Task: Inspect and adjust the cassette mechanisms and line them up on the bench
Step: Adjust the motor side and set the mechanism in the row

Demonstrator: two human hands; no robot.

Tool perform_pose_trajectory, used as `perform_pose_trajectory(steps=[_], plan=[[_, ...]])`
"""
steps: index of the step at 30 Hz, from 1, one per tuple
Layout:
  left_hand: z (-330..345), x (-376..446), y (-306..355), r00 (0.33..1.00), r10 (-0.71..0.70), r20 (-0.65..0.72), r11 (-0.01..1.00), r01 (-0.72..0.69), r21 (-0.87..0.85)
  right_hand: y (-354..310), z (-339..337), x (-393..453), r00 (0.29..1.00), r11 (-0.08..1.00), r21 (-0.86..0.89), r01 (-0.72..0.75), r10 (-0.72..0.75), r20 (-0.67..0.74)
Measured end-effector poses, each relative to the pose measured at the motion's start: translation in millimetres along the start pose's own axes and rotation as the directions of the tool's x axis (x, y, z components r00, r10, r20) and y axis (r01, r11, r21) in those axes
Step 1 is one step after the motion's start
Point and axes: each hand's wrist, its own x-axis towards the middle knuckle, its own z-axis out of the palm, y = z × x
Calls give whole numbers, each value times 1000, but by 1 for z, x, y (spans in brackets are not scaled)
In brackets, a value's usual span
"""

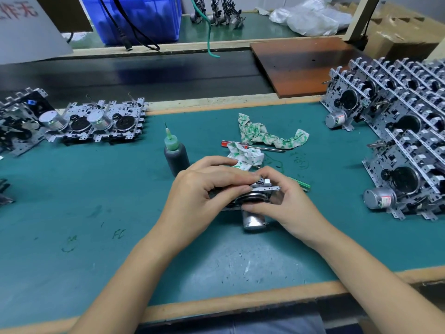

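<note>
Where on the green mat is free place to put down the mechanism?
Free: the mat between the bottle and the left row of mechanisms, and the near strip before the hands. Crowded: the rags, the right stacks.

Bottle [176,157] left; stacked mechanisms [395,131] right
</note>
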Motion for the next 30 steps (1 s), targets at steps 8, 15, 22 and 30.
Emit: perform_pose_trajectory(steps=[8, 15, 22, 30], plan=[[1, 1, -1, 1000, -6, -6, 1000, 6, 4, 3, -17, -29, 963, 594, -804, 25, -230, -140], [1, 1, -2, 1000, 8, -19, 1000, -8, 9, -2, -23, -34, 953, 298, -952, 75, -303, -20], [-1, 2, 2, 1000, 9, -2, 1000, -9, 21, -21, -28, -23, 964, 329, -936, 125, -264, 36], [-24, -12, 5, 990, -21, -140, 922, 73, 381, -62, -9, 9, 910, 181, -941, 284, -359, 206]])
